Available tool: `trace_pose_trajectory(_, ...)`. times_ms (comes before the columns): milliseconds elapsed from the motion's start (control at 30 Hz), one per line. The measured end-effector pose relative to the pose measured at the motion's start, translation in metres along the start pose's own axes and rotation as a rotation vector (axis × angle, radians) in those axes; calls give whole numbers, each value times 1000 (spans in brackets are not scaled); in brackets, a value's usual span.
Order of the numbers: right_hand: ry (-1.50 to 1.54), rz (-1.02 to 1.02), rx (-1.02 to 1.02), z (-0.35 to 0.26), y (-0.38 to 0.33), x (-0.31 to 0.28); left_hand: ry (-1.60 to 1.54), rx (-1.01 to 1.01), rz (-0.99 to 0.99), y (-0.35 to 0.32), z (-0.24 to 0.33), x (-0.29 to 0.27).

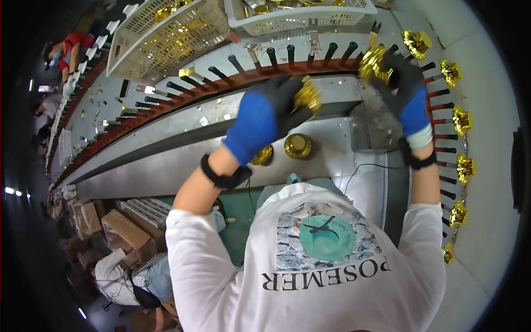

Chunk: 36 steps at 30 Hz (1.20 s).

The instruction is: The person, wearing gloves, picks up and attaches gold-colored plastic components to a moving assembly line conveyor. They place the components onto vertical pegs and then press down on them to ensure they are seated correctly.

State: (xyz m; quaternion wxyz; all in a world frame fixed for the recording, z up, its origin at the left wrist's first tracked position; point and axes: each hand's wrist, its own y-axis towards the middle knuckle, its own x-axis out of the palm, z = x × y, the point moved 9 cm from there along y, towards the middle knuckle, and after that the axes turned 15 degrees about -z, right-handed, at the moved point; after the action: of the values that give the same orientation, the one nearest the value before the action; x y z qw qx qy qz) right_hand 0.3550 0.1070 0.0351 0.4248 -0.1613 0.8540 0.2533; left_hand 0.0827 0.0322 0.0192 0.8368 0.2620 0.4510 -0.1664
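Observation:
My left hand (259, 117), in a blue and black glove, is closed around a shiny gold flared piece (307, 98) over the metal ledge. My right hand (408, 91), gloved alike, has its fingers on another gold flared piece (375, 63) at the row of black-tipped pegs (330, 53). That piece is blurred, and whether it sits on a peg cannot be told. Below my left hand, a gold flared piece (298, 145) stands on the metal worktop (332, 138). Beside it, a second gold piece (262, 155) is partly covered by my wrist.
A curved red-brown rail (249, 74) carries the upright pegs. At the right, several gold pieces (462, 122) hang along the pegs. White baskets (166, 44) with gold parts stand beyond. Cardboard boxes (127, 235) and a crouching person (119, 279) are at lower left; another person (74, 47) is far left.

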Motion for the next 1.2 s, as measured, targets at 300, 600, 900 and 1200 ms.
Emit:
trace_pose_trajectory(300,-42,-688,-25,-49,-83,314,54,-585,-336,-216,-162,153)
trace_pose_trajectory(600,-109,-202,-95,-8,-55,165,120,-289,-279,-112,-78,108)
trace_pose_trajectory(900,-457,-23,551,221,88,-98,142,44,19,211,21,27)
trace_pose_trajectory(1200,-375,67,143,97,61,-41,160,15,-2,174,-13,40)
